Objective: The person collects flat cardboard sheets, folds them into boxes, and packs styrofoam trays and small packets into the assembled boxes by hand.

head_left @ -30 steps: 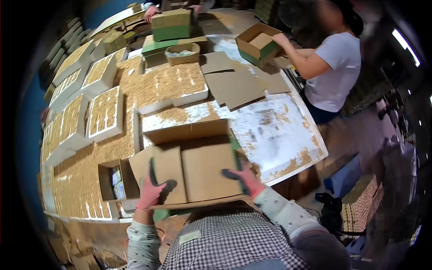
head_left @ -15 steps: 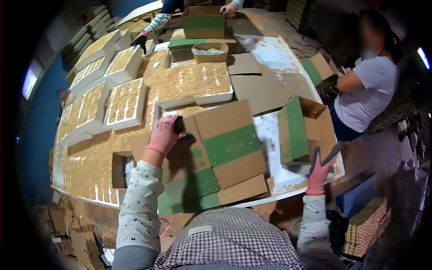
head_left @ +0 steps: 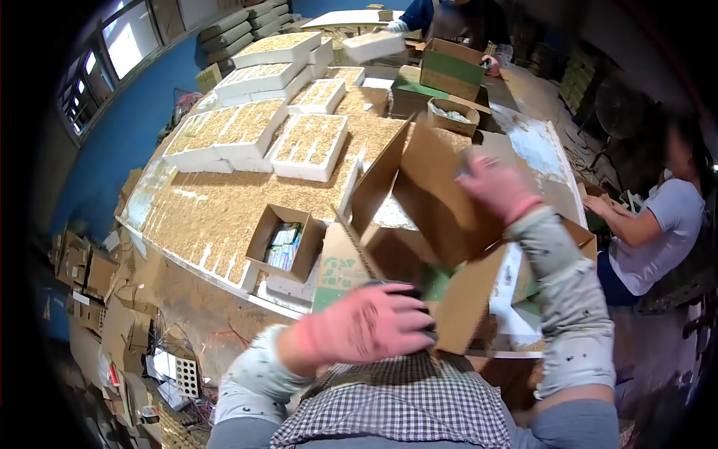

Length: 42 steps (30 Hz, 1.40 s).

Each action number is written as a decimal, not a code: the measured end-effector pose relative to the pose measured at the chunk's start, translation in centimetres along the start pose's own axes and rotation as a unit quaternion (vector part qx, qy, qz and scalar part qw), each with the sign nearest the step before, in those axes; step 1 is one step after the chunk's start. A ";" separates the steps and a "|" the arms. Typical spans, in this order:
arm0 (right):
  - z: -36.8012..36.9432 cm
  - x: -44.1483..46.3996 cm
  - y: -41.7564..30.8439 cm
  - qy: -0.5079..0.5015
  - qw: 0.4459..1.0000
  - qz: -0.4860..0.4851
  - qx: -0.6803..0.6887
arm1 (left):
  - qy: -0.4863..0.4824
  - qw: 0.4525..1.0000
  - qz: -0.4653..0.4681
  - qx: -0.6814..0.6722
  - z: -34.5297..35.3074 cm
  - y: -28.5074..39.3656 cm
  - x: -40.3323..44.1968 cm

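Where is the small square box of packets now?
In the head view, the small square box sits left of centre, just left of the green-printed carton and beyond the left hand.

Wide head-worn view, facing forward and down, close above the cardboard box (head_left: 440, 198)

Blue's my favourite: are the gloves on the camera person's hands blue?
No, the gloves on the left hand and right hand are mostly pink.

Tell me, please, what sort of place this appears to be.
Probably a packing workshop: white trays hold what looks like sawdust, a small box holds what look like packets, and the wearer's gloved left hand and right hand are at an open cardboard carton.
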State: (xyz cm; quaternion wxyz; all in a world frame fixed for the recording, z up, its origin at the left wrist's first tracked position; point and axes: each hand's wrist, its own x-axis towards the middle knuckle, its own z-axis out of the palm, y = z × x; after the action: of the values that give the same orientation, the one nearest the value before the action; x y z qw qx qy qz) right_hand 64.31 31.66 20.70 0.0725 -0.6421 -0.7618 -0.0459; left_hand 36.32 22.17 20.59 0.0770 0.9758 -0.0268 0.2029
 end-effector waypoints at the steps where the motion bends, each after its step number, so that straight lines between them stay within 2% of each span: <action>1: 1.8 0.1 -2.1 -0.048 0.999 0.006 -0.001 | -0.031 0.984 -0.076 -0.161 -2.7 -1.4 -0.2; 2: 1.8 -0.3 -3.3 -0.004 0.999 -0.020 -0.035 | 0.099 0.979 -0.159 -0.078 -2.8 -3.2 -1.3; 3: 1.4 -0.6 -3.6 0.120 0.986 -0.090 -0.072 | 0.133 0.925 -0.354 0.043 -2.6 -4.3 -1.4; 4: 0.2 -2.1 -3.5 0.157 0.977 -0.129 -0.068 | 0.161 0.869 -0.372 0.284 -0.3 -7.9 -2.1; 5: -1.5 -3.7 -3.8 0.196 0.964 -0.168 -0.062 | 0.061 0.843 -0.517 0.132 0.2 -10.0 -1.9; 6: -4.1 -5.5 -2.8 0.013 0.970 -0.230 0.076 | 0.018 0.862 -0.498 0.091 -0.5 -10.1 -1.3; 7: -6.1 -7.4 -1.1 -0.166 0.923 -0.279 0.208 | -0.023 0.878 -0.474 0.055 -1.5 -10.3 -0.7; 8: -4.5 -9.8 0.4 -0.251 0.907 -0.270 0.201 | -0.089 0.907 -0.410 0.044 -1.1 -10.8 -0.3; 9: -3.1 -11.0 -0.7 -0.219 0.934 -0.235 0.155 | -0.154 0.925 -0.346 0.032 -0.5 -11.3 0.0; 10: -1.6 -12.2 -1.8 -0.191 0.956 -0.196 0.109 | -0.146 0.902 -0.397 0.082 -0.2 -11.0 1.4; 11: -0.4 -12.0 -5.5 -0.037 0.991 -0.123 0.027 | -0.130 0.919 -0.351 0.124 0.6 -12.0 2.0; 12: 3.9 -11.7 -6.1 -0.105 0.990 -0.074 0.057 | -0.181 0.889 -0.413 0.081 1.1 -12.9 3.9; 13: 8.8 -11.8 -5.1 -0.163 0.966 -0.156 -0.127 | -0.229 0.851 -0.471 0.037 1.8 -13.5 5.5; 15: 1.0 -8.0 -4.0 -0.235 0.959 -0.153 0.044 | -0.077 0.893 -0.427 0.120 8.7 -16.0 4.3; 16: -3.8 -7.0 -2.3 -0.165 0.981 -0.049 0.090 | -0.004 0.889 -0.442 0.122 10.0 -15.8 3.9; 17: -6.4 -7.2 -0.5 -0.095 0.984 0.057 0.137 | 0.010 0.888 -0.452 0.090 8.9 -14.9 4.3; 19: 0.2 -7.3 2.9 0.079 0.995 0.047 -0.040 | 0.259 0.866 -0.390 0.175 8.3 -14.6 3.8; 20: 3.6 -7.1 3.8 0.165 0.977 0.039 -0.129 | 0.326 0.843 -0.384 0.190 7.7 -14.3 3.5; 21: 5.9 -8.0 1.3 0.154 0.981 0.013 -0.119 | 0.297 0.832 -0.394 0.254 7.1 -14.2 3.2; 22: 8.1 -8.7 -0.9 0.058 0.989 -0.001 0.135 | 0.192 0.831 -0.468 0.230 7.5 -14.0 2.8; 23: 7.1 -10.2 -3.2 -0.061 0.970 0.078 0.221 | 0.081 0.817 -0.535 0.199 8.1 -13.6 2.0; 24: 7.1 -10.3 -1.5 -0.136 0.935 0.102 0.310 | -0.044 0.791 -0.603 0.089 8.1 -13.4 1.4; 25: 6.9 -10.5 1.4 -0.207 0.886 0.123 0.397 | -0.055 0.813 -0.574 0.079 6.3 -12.5 1.0; 26: 6.6 -11.3 3.8 -0.198 0.886 0.133 0.397 | 0.091 0.854 -0.508 0.064 4.5 -11.3 0.0; 27: 5.9 -11.6 5.4 -0.189 0.887 0.141 0.397 | 0.235 0.872 -0.426 0.051 3.1 -10.3 -1.1; 28: 5.5 -11.9 5.4 -0.059 0.831 0.183 0.522 | 0.390 0.860 -0.329 0.010 2.1 -10.2 -1.8; 29: 4.9 -12.6 4.7 0.070 0.742 0.221 0.629 | 0.490 0.832 -0.251 -0.072 2.6 -10.8 -2.3; 30: 3.3 -13.4 3.1 0.086 0.846 0.151 0.505 | 0.521 0.767 -0.256 -0.272 5.5 -12.7 -4.4; 31: 0.9 -13.4 1.1 0.102 0.923 0.074 0.363 | 0.531 0.667 -0.247 -0.461 9.9 -15.7 -7.3; 32: -1.5 -11.2 -0.7 -0.032 0.974 -0.022 0.223 | 0.517 0.538 -0.223 -0.628 12.2 -17.6 -9.0; 33: 1.7 -10.4 -0.7 -0.053 0.990 -0.084 0.100 | 0.374 0.652 -0.491 -0.440 11.2 -17.6 -8.9; 34: 5.7 -10.5 -0.3 -0.137 0.982 -0.099 0.090 | 0.377 0.722 -0.494 -0.305 12.8 -20.2 -9.9; 35: 8.7 -11.5 -0.5 -0.118 0.981 -0.100 0.118 | 0.369 0.775 -0.487 -0.163 15.3 -23.9 -11.4; 36: 7.9 -10.9 -1.5 -0.110 0.988 -0.108 0.021 | 0.431 0.700 -0.551 -0.143 17.1 -27.6 -13.0; 37: 7.5 -10.6 -2.0 -0.133 0.988 -0.077 0.018 | 0.419 0.624 -0.659 -0.011 18.2 -31.5 -14.1; 38: 7.1 -10.2 -2.0 -0.162 0.984 -0.069 0.013 | 0.392 0.518 -0.755 0.088 19.3 -35.4 -15.3; 39: 6.8 -10.1 -2.0 -0.174 0.982 -0.077 -0.005 | 0.269 0.392 -0.880 -0.002 16.5 -37.8 -14.8; 41: 7.1 -9.6 -1.5 -0.164 0.982 -0.073 0.065 | 0.277 0.341 -0.898 -0.009 14.3 -39.6 -12.6; 42: 7.0 -9.3 -1.5 -0.165 0.982 -0.069 0.065 | 0.353 0.285 -0.891 -0.031 15.6 -42.5 -13.3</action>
State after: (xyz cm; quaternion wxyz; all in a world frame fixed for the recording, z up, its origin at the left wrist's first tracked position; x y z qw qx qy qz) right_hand 64.02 23.50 12.28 -0.0159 -0.5804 -0.8074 0.1050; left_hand 33.78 61.90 -4.85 0.2427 0.2281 0.8822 0.3328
